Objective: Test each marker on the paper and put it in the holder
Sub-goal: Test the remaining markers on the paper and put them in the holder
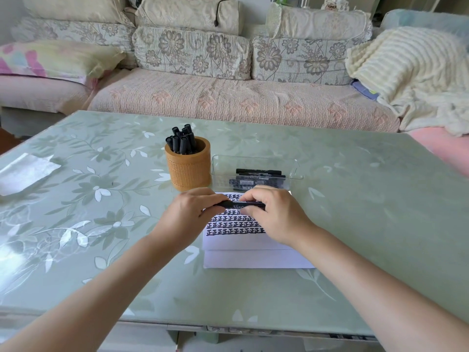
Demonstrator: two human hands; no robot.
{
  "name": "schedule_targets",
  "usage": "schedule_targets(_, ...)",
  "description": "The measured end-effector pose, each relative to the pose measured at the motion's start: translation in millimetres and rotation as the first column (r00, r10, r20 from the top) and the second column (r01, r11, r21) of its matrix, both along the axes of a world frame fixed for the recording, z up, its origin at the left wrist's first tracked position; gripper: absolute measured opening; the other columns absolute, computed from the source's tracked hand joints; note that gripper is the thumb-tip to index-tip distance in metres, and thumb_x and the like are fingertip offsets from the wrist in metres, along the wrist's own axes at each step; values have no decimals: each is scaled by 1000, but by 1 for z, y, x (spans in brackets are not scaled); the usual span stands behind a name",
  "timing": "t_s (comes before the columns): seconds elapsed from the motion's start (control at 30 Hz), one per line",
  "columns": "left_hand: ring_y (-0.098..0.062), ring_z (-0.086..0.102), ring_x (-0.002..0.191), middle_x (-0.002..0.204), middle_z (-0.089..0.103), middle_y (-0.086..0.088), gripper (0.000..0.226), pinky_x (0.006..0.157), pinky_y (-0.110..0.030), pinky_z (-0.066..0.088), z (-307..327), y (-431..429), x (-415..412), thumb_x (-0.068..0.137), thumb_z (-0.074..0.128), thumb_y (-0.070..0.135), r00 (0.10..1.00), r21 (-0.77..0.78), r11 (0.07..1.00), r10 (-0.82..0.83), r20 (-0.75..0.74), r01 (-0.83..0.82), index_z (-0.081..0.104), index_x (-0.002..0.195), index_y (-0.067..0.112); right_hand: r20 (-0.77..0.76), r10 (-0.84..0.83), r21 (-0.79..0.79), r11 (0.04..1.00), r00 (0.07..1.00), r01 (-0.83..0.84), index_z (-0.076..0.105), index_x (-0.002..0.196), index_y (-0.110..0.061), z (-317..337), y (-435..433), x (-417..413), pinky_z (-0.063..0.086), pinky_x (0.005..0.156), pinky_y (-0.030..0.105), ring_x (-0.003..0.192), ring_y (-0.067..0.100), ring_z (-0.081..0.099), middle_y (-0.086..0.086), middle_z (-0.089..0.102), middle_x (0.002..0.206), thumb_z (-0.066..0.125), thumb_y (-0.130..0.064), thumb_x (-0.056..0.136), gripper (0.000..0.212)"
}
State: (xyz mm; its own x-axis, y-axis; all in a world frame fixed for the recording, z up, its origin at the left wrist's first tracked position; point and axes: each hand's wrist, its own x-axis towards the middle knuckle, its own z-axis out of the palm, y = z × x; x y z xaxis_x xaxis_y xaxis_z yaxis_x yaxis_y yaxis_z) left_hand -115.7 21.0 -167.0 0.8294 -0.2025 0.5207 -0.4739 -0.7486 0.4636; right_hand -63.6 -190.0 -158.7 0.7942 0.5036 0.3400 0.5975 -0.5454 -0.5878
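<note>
A black marker (239, 205) lies level between both hands, just above the white paper (253, 252). My left hand (193, 212) grips its left end and my right hand (274, 214) grips its right part. The paper carries several rows of black test marks. Behind my hands stands a round brown holder (189, 168) with several black markers upright in it. To its right a clear plastic tray (256, 160) holds a few more black markers lying flat.
The green floral table cover (368, 212) spans the view. A folded white sheet (24, 172) lies at the far left edge. A sofa with cushions and a cream blanket (406, 77) runs behind the table.
</note>
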Motion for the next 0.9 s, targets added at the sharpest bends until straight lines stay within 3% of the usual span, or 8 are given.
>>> schedule_targets(0.2, 6, 49, 70, 76, 60, 10, 16, 61, -9, 35, 3, 9, -1, 91, 66, 14, 1000, 18, 1000, 6, -26, -6, 74, 103, 20, -55, 73, -166, 983, 996, -81, 70, 94, -11, 7, 11, 1, 47, 76, 41, 80, 22, 57, 3, 63, 81, 61, -25, 95, 16)
schedule_targets(0.37, 1, 52, 73, 80, 58, 14, 14, 61, -18, 42, 9, 18, 6, 92, 65, 23, 997, 64, 998, 27, -69, -23, 72, 104, 27, -107, 74, -207, 974, 991, -95, 60, 133, -25, 9, 25, 4, 41, 85, 27, 93, 11, 50, -7, 52, 101, 51, -15, 100, 35)
schedule_targets(0.53, -3, 58, 77, 87, 62, 13, 16, 68, -28, 51, 8, 33, 17, 92, 59, 36, 979, -25, 987, 156, -133, -161, 71, 97, 26, -126, 7, -240, 970, 992, -38, 55, 133, -25, 10, 35, 5, 40, 98, 29, 119, 14, 52, -4, 56, 127, 42, -14, 102, 35)
schedule_targets(0.7, -14, 54, 83, 89, 55, 8, 7, 74, -32, 49, 6, 60, 39, 91, 59, 29, 899, -238, 867, 429, -88, -437, 58, 92, 22, -114, -88, -66, 995, 990, 81, 62, 117, -24, 26, 48, 23, 36, 84, 25, 96, 12, 53, -4, 54, 108, 47, -21, 102, 22)
schedule_targets(0.8, -17, 51, 94, 100, 53, 4, 23, 84, -30, 44, 7, 70, 51, 89, 64, 30, 871, -362, 806, 491, -33, -468, 54, 107, 20, -120, -103, 109, 987, 987, 116, 61, 105, -32, 42, 67, 37, 51, 81, 36, 87, 19, 61, 0, 63, 94, 52, -21, 99, 16)
schedule_targets(0.9, -19, 47, 109, 115, 52, -1, 38, 92, -25, 35, 11, 74, 61, 89, 64, 29, 867, -414, 778, 496, -55, -472, 52, 123, 16, -74, -153, 258, 952, 985, 168, 63, 101, -28, 67, 91, 56, 50, 79, 25, 86, 14, 64, -5, 67, 87, 57, -20, 97, 11)
